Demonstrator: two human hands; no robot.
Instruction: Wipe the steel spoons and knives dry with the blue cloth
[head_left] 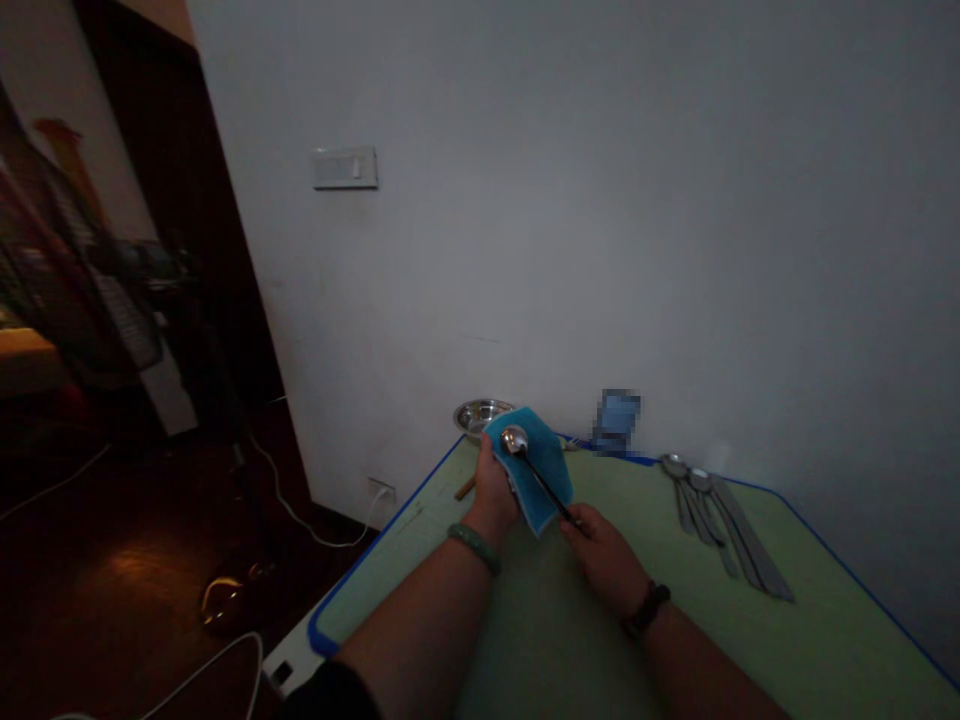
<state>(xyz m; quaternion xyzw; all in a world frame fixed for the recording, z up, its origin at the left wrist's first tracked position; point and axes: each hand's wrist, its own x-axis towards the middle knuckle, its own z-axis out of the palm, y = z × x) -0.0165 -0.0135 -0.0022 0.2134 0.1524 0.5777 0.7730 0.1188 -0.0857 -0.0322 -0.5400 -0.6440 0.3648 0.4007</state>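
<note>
A blue cloth point(546, 460) lies spread over the palm and fingers of my left hand point(495, 483), which grips it from beneath, thumb at its left edge. On the cloth rests the shiny bowl of a metal spoon point(514, 440). My right hand point(598, 553) pinches the end of the spoon's long dark handle, its fingers closed. Both hands are raised over the pale green table. Behind the cloth, partly covered by it, is a round steel bowl point(480, 414).
Several metal spoons and knives point(727, 525) lie on the right of the green table point(810, 640). A blurred-out upright object point(616, 420) stands by the wall. Near the bowl is a brown stick-like handle point(465, 488). A standing fan point(217, 400) and cables are at left.
</note>
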